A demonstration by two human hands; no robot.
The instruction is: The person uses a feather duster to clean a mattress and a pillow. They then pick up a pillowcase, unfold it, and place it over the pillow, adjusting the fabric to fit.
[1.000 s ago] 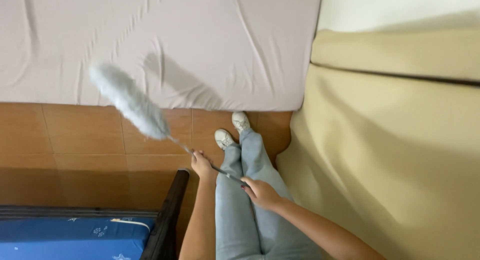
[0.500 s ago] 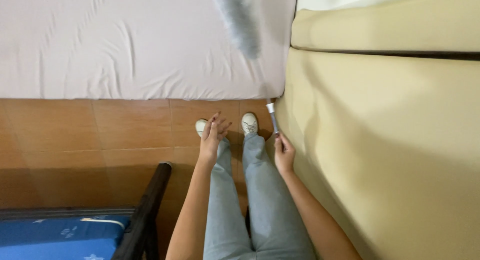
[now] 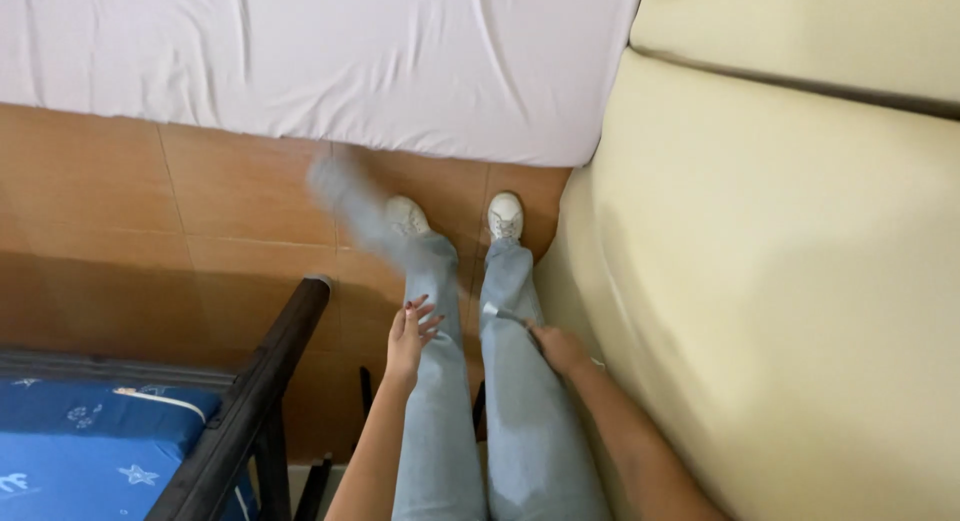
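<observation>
My right hand [image 3: 558, 347] grips the metal handle of a feather duster [image 3: 365, 216]. Its pale fluffy head is a motion blur over the brown floor tiles, left of my white shoes and low in front of my jeans. My left hand [image 3: 410, 333] hovers over my left thigh with fingers spread, holding nothing. A mattress with a white sheet [image 3: 330, 61] lies across the top of the view, ahead of my feet.
A cream padded cushion or sofa [image 3: 780, 281] fills the right side, close against my right leg. A black metal frame [image 3: 255, 391] with a blue patterned mattress [image 3: 90, 441] sits at lower left. Brown tiled floor [image 3: 150, 211] lies between.
The duster head swung from the floor at left up over the white sheet, then back down to the floor by my shoes. My left hand let go of the handle.
</observation>
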